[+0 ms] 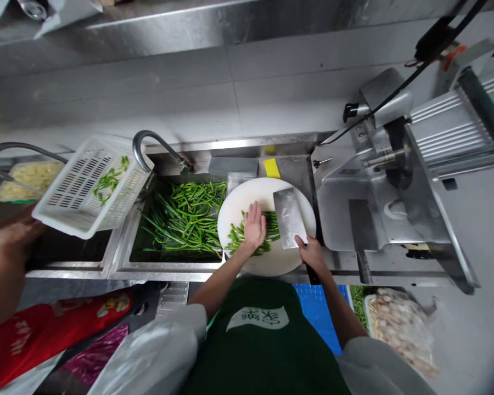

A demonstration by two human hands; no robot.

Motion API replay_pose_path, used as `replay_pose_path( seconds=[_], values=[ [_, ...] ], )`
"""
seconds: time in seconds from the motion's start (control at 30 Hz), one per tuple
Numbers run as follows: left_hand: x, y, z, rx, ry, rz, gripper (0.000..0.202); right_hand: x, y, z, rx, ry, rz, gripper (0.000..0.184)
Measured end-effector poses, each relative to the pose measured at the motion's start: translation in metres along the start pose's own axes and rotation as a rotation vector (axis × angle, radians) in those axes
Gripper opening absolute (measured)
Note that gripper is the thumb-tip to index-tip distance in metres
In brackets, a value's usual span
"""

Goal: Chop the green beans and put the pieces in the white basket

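Head view: my left hand (254, 227), opened flat, on the green stalks (273, 225) across the round white board (271, 264); my right hand (312, 253), gripping the cleaver (288, 214) at the stalks' right end; long greens (193, 219) in the sink (164, 269), left.

Cutting board (247, 197): was plain white. Cleaver: blade (286, 211) was mottled silver-grey, handle (312, 274) black. Stalks on board (273, 224): were light and dark green. Stalk heap at left (189, 219): was bright to deep green. Far sponge (271, 168): was yellow. Left basket (66, 203): was white, slot-patterned. Near apron (255, 362): was dark green, emblem (239, 319) white with green characters. Left apron (66, 323): was red, lettering white.
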State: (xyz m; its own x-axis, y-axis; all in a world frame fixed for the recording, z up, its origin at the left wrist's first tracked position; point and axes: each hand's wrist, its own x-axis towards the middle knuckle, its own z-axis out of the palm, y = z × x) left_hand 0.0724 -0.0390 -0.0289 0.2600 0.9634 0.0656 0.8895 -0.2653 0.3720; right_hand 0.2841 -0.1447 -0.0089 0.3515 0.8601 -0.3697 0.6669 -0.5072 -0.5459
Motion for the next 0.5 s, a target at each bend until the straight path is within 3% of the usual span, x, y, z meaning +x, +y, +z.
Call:
replay_pose_path(
  seconds=[0.17, 0.5],
  values=[
    [-0.018, 0.031, 0.025, 0.142, -0.153, 0.078, 0.075, 0.007, -0.005, 0.0, -0.14, -0.059, 0.049, 0.041],
    [-0.015, 0.03, 0.024, 0.169, -0.185, 0.108, 0.079, 0.003, 0.021, -0.004, -0.188, -0.082, 0.008, 0.035]
  ],
)
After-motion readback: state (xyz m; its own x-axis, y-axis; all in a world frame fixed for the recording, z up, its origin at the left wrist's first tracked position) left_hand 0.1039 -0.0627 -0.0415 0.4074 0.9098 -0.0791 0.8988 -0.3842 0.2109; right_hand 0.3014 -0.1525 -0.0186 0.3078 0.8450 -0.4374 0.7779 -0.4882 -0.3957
